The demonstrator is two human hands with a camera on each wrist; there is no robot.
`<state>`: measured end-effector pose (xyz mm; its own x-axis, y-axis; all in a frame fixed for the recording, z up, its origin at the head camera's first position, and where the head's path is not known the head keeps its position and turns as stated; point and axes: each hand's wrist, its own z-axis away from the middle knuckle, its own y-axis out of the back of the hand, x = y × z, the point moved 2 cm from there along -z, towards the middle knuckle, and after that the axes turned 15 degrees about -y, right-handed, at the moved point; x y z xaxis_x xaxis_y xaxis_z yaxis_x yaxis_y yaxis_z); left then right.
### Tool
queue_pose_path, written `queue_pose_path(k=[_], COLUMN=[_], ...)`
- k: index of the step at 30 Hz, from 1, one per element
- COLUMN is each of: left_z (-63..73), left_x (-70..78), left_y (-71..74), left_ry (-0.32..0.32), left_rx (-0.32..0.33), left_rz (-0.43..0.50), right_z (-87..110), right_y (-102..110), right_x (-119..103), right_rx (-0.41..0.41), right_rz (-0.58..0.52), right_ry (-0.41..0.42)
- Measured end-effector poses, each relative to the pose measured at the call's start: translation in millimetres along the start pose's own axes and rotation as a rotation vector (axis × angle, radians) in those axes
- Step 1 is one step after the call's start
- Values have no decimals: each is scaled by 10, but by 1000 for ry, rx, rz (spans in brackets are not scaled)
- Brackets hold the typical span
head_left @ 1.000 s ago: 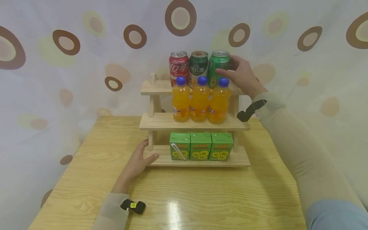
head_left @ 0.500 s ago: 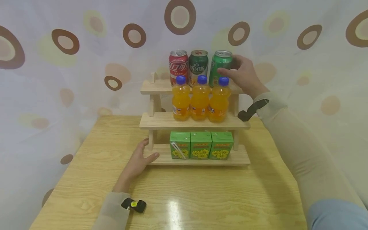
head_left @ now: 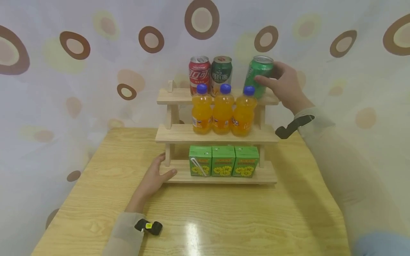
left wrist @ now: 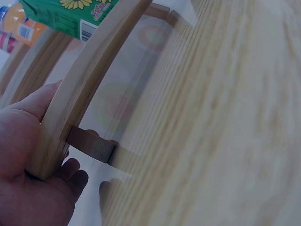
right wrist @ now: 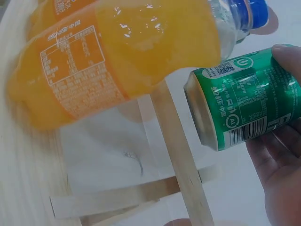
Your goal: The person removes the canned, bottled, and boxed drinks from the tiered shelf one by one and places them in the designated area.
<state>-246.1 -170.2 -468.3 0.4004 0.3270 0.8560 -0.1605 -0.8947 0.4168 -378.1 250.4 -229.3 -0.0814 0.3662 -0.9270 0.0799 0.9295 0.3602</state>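
My right hand (head_left: 288, 87) grips a green soda can (head_left: 260, 69) over the right end of the top tier of a three-tier wooden display shelf (head_left: 174, 133). Thumb and fingers wrap the can's sides, and it leans slightly. In the right wrist view the can's bare metal base (right wrist: 200, 113) shows, apart from the shelf board beside it. Down at the left end of the bottom tier, my left hand (head_left: 154, 179) holds the board, thumb on top and fingers curled beneath, as the left wrist view shows. A red cola can (head_left: 199, 76) and a dark green can (head_left: 221, 73) stand together on the top tier.
Three orange soda bottles (head_left: 223, 112) with blue caps stand on the middle tier, overlapping the top board in view. Three green drink cartons (head_left: 223, 163) line the bottom tier. The wood-grain table (head_left: 224, 213) meets a patterned curtain (head_left: 96, 71) close behind the shelf.
My right hand has moved the green soda can to the right, away from the dark green can, and it now tilts a little. The left hand has stayed on the bottom board.
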Motion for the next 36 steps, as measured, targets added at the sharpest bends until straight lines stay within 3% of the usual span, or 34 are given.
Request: queue_pose_path(k=[22, 36], left_z=[14, 7], left_x=[20, 9], left_y=[1, -3], left_ry=[32, 19], left_rx=[-3, -3], left_rz=[10, 5], right_z=[363, 624], right_y=[375, 632], right_x=[113, 361], right_rx=[40, 75], right_rz=[-29, 13], right_ry=[-42, -61])
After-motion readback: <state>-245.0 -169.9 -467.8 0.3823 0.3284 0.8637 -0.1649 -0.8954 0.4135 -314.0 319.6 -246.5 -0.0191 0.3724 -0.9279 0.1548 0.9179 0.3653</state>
